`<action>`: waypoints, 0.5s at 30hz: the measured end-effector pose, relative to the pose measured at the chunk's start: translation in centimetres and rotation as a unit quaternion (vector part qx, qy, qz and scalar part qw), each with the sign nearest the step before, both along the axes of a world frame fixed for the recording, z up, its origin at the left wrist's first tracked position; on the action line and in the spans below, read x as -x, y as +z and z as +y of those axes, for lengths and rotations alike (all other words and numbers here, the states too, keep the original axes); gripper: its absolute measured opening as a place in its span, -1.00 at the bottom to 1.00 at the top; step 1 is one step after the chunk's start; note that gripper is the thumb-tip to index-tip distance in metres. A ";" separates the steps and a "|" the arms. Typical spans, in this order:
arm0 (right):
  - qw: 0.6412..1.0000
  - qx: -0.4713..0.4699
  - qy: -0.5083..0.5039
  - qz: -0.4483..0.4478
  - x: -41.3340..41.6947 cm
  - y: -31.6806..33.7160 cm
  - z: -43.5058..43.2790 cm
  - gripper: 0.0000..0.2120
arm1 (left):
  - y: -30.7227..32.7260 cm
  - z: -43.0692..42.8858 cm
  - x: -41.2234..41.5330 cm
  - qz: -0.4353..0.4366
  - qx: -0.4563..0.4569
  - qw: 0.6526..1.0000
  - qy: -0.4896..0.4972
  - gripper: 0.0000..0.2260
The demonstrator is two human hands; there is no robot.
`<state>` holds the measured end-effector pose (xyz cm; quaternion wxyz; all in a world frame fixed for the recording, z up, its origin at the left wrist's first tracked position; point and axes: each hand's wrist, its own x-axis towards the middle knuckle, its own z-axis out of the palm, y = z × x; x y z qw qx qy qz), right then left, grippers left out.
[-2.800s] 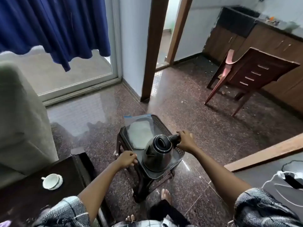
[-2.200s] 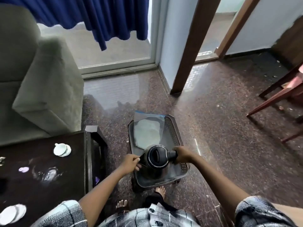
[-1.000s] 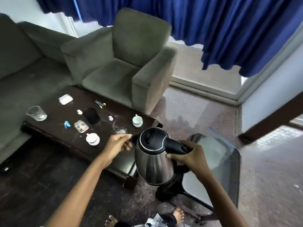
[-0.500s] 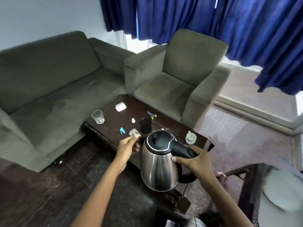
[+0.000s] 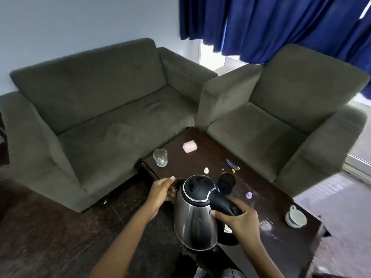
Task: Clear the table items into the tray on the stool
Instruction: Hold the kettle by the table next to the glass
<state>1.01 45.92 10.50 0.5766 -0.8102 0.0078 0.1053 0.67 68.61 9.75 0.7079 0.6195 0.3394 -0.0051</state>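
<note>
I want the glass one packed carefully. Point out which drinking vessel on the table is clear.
The clear tumbler at the table's sofa-side corner; the black cup and the white teacup are opaque.

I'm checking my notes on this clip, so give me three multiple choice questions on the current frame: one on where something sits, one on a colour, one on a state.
1. Where is the drinking glass?
A. near the coffee table's sofa-side corner
B. on the sofa seat
C. on the floor

2. What colour are the curtains?
A. green
B. blue
C. white

3. How is the electric kettle held?
A. lying on the table
B. lid open
C. gripped by its handle in the right hand

Answers: 1 A, it stands by that corner; 2 B, deep blue folds; 3 C, fingers wrap the black handle.
</note>
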 end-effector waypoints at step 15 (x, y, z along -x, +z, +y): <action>0.996 0.060 -0.056 0.043 -10.0 -1.7 16.1 -0.68 | -4.8 16.2 -13.0 0.067 -0.041 0.987 -0.140 -0.75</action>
